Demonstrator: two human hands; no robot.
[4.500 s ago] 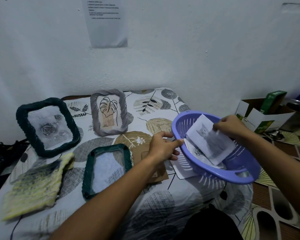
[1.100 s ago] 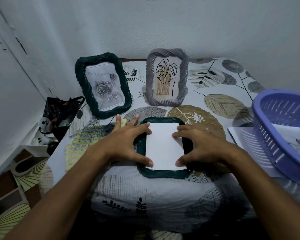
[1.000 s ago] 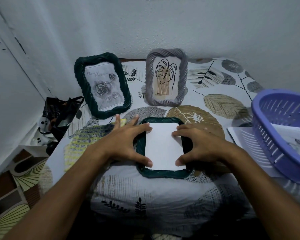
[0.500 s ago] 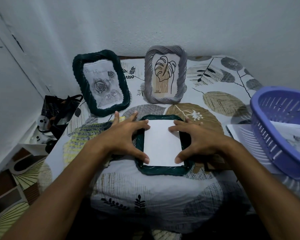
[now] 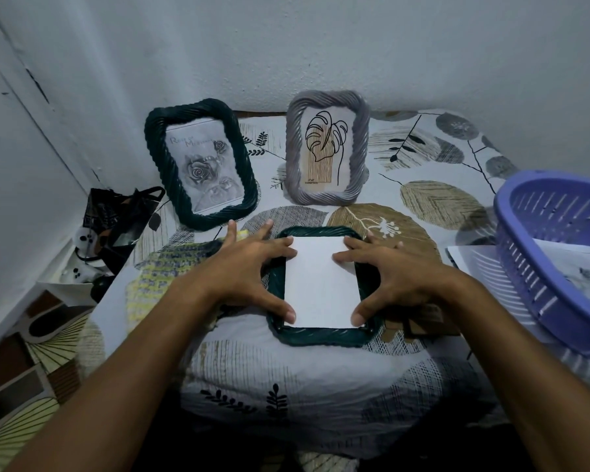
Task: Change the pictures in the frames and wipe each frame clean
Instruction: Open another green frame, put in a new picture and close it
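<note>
Head view, left to right. A black plastic bag point(image 5: 116, 216) sits off the left edge of the bench point(image 5: 307, 379), which is draped in a white cloth printed with leaves. A yellow-and-grey woven cloth point(image 5: 164, 277) lies flat beside your left hand point(image 5: 249, 270). Behind it, a dark green twisted-rope frame holding a grey rose print point(image 5: 201, 165) leans against the wall. Your left hand and right hand point(image 5: 392, 277) are apart, fingers spread and bent, fingertips pressing the two sides of a blank white rectangular sheet point(image 5: 322, 284). The sheet lies in the back of a second dark green rope-edged frame point(image 5: 321, 337), face down at the bench's near centre. A grey rope frame with a leaf line-drawing point(image 5: 327, 148) stands behind. At right, a lilac slotted plastic basket point(image 5: 542, 253) holds printed sheets.
</note>
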